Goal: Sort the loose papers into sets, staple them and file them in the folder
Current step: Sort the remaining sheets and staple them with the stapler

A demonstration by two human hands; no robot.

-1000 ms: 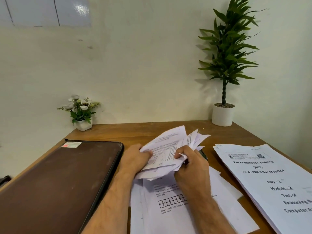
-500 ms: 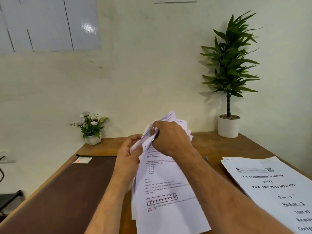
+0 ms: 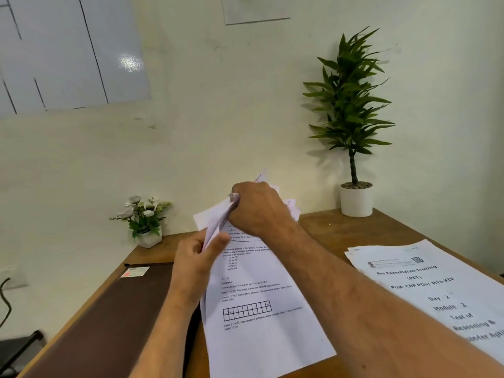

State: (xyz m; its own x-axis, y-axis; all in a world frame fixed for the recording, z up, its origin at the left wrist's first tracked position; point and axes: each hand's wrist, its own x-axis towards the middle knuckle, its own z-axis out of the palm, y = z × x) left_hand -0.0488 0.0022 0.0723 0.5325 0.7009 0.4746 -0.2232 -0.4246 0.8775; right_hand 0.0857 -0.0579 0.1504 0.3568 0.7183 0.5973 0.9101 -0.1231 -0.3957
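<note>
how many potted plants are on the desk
2. A small flowering plant in a white pot sits at the desk's far left edge by the wall; a tall leafy plant in a white pot stands at the far right corner. None seems hidden.

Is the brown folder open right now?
No, the brown folder lies shut and flat on the table, left of the papers that the left hand and right hand hold.
</note>
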